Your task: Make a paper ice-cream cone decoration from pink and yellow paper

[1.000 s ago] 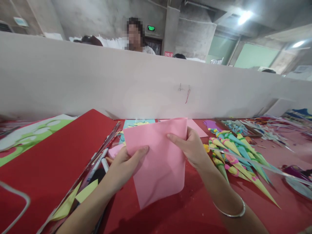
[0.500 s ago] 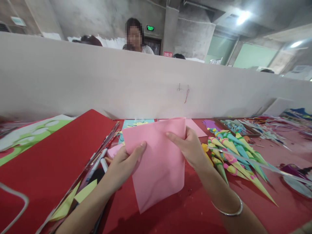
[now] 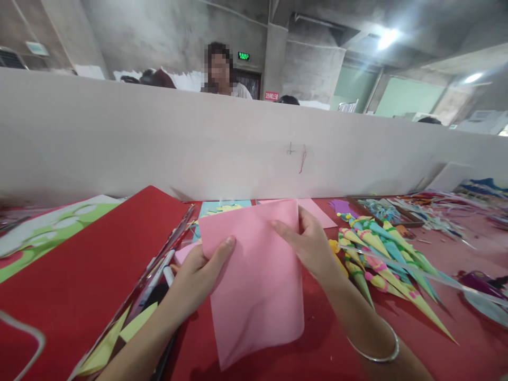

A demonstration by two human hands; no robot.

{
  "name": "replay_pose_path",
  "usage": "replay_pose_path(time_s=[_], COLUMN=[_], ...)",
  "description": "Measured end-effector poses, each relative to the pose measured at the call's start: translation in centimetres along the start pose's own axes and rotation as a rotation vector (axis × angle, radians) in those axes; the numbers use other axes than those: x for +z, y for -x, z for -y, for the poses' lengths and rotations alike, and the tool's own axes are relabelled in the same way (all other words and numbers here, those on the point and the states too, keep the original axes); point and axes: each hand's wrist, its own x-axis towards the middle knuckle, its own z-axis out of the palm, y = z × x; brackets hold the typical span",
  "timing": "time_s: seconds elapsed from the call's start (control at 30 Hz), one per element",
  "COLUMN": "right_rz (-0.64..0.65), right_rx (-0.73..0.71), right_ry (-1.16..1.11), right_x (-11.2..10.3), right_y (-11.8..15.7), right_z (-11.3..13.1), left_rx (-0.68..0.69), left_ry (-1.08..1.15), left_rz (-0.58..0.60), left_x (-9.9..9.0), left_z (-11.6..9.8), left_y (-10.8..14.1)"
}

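Observation:
A pink sheet of paper [image 3: 257,286], bent over at its right side, is held up above the red tabletop between both hands. My left hand [image 3: 200,270] grips its left edge, thumb on the near face and fingers hidden behind. At the upper right, my right hand [image 3: 311,241] pinches the sheet the same way, its thumb pressed on the front. Behind it, another pink sheet [image 3: 319,211] lies flat on the table, partly covered.
Several small paper cones [image 3: 381,246] in yellow, blue and green lie on the right. A large red board [image 3: 103,254] leans at left, beside pens [image 3: 161,270] and yellow paper scraps [image 3: 105,344]. A white partition [image 3: 222,148] stands behind; a person [image 3: 240,91] is beyond it.
The pink sheet's lower edge has swung down slightly, and its right side hangs a little differently. Both hands keep their grip. The whole view has shifted slightly downward in the picture.

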Motion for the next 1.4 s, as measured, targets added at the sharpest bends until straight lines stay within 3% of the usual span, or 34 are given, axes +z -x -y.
replay_pose_path(time_s=[0.13,0.17,0.23,0.37,0.57,0.7,0.87,1.0,1.23,1.4], right_rz=[-0.207,-0.207,-0.058,0.302,0.369,0.351,0.238,0.122,0.047,0.025], right_rx=[-0.401,-0.474,-0.548,-0.427,-0.316,-0.288,-0.279,-0.308,-0.286,-0.303], right_ry=[0.251,0.334,0.461,0.471,0.562,0.57,0.558,0.52,0.455,0.48], right_x=[-1.0,-1.2,-1.8,-2.0,-1.5,-1.5,-1.6,-1.7,-1.6,-1.8], right_y=[0.4,0.7,1.3,2.2,2.4,2.2,1.9,1.8,2.4,3.1], right_z=[1.2,1.7,2.7,3.5,3.1,3.1,2.8,2.8,2.4,1.9], left_rx=[0.077,0.105,0.174,0.259,0.201,0.149,0.407,0.459,0.472,0.514], left_ry=[-0.173,-0.248,-0.394,-0.551,-0.451,-0.447,-0.559,-0.816,-0.824,-0.881], left_rz=[0.045,0.089,0.19,0.31,0.437,0.342,0.165,-0.017,-0.066,-0.109], left_x=[-0.8,-0.9,-1.1,-0.8,0.0,0.2,-0.1,-0.6,-0.8,-0.7], left_z=[0.7,0.7,0.7,-0.2,-0.6,0.1,0.6,1.2,2.6,2.1], left_y=[-0.1,0.0,0.2,0.5,0.8,0.7,0.4,0.6,0.7,0.9])
